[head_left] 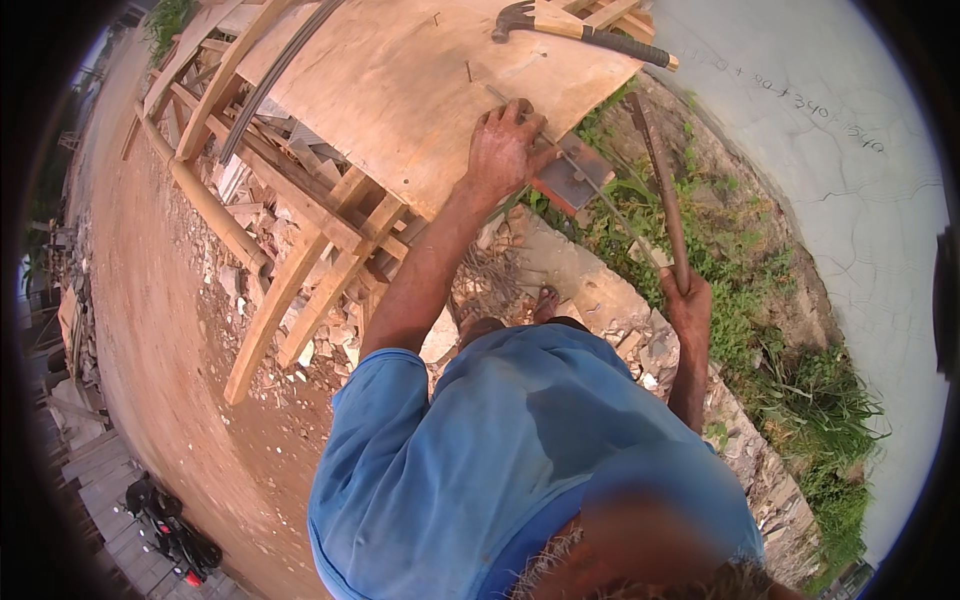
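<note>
My left hand point(510, 145) lies at the right edge of a plywood board point(370, 110), its fingers curled over a thin metal rod point(600, 190). From there the rod slants down past the board's edge toward my right hand point(687, 300). That hand is closed round the lower end of a rusty metal bar point(668, 190), which stands out away from me. Whether it also grips the rod's end, I cannot tell. Below the rod, beside my left hand, sits a dark plate on a reddish block point(575, 182). A claw hammer point(585, 33) rests at the board's far edge.
Two nails stick up from the board, one a nail point(467, 70) near my left hand. Timber beams point(290, 300) jut out at the left over rubble. Weeds point(740, 260) grow along a pale wall point(850, 200) on the right. A motorbike point(170, 530) stands beyond the dirt road point(150, 300).
</note>
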